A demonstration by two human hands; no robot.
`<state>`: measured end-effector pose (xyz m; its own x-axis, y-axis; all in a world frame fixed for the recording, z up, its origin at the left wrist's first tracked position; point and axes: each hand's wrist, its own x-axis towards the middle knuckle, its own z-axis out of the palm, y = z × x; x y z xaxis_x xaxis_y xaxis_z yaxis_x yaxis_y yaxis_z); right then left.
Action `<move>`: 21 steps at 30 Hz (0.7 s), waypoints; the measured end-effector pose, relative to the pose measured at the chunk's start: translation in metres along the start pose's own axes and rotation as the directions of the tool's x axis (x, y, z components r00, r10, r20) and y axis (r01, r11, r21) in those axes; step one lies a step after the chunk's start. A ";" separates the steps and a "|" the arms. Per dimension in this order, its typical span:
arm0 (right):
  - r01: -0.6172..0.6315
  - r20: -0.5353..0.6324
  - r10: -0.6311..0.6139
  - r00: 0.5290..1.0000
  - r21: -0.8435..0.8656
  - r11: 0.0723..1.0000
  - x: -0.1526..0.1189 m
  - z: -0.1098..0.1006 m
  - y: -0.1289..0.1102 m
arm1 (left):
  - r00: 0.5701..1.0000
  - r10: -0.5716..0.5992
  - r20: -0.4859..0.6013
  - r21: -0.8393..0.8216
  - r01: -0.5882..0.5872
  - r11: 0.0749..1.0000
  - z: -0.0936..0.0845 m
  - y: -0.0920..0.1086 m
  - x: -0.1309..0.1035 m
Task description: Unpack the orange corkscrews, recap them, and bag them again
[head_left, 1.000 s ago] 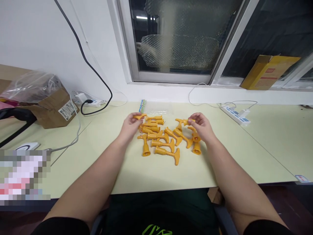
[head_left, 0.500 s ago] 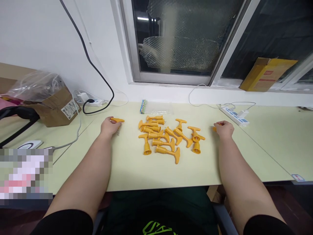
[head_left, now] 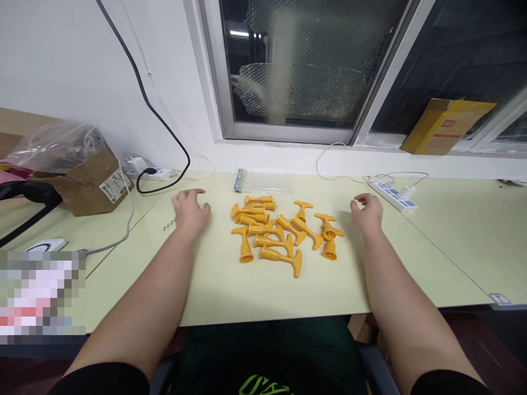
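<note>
Several yellow corkscrews with T-shaped handles (head_left: 269,230) lie in a loose pile in the middle of the pale green table. My left hand (head_left: 190,213) is left of the pile, thumb and fingers apart, with nothing visible in its grasp. A metal spiral (head_left: 168,225) pokes out beside its wrist on the table; the rest of that piece is hidden by the hand. On the pile's right, my right hand (head_left: 368,214) is open, its fingers curved and a gap showing between thumb and forefinger. No corkscrew shows in or beside it.
A clear plastic bag (head_left: 265,182) with a coloured edge lies behind the pile. Power strips sit at the back left and back right (head_left: 393,196). A cardboard box (head_left: 93,184) and a grey cable (head_left: 127,233) are on the left. The table's front edge (head_left: 272,321) runs nearest me.
Both hands have opened and let go of the yellow pieces they held. A spiral now shows on the table by my left wrist. My right hand has shifted slightly left.
</note>
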<state>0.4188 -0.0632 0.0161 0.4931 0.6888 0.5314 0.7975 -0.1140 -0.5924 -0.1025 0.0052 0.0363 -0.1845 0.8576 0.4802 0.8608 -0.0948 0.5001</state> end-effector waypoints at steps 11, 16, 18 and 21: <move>0.372 0.607 -0.464 0.645 0.281 0.885 -0.064 0.005 -0.100 | 0.734 0.628 0.258 -0.400 -0.511 0.761 0.017 0.066 -0.040; 0.355 0.613 -0.395 0.684 0.193 0.915 -0.067 0.012 -0.101 | 0.746 0.614 0.258 -0.410 -0.490 0.769 0.017 0.062 -0.036; 0.308 0.623 -0.391 0.677 0.243 0.920 -0.065 0.012 -0.099 | 0.744 0.618 0.252 -0.415 -0.494 0.764 0.017 0.061 -0.036; 0.150 0.548 -0.364 0.753 0.395 0.906 -0.059 0.008 -0.094 | 0.742 0.630 0.229 -0.428 -0.504 0.750 0.015 0.062 -0.037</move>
<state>0.3117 -0.0877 0.0359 -0.1098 0.9526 0.2836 0.6596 0.2833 -0.6962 -0.0349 -0.0245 0.0388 0.5137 0.6925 0.5066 0.5353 -0.7201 0.4415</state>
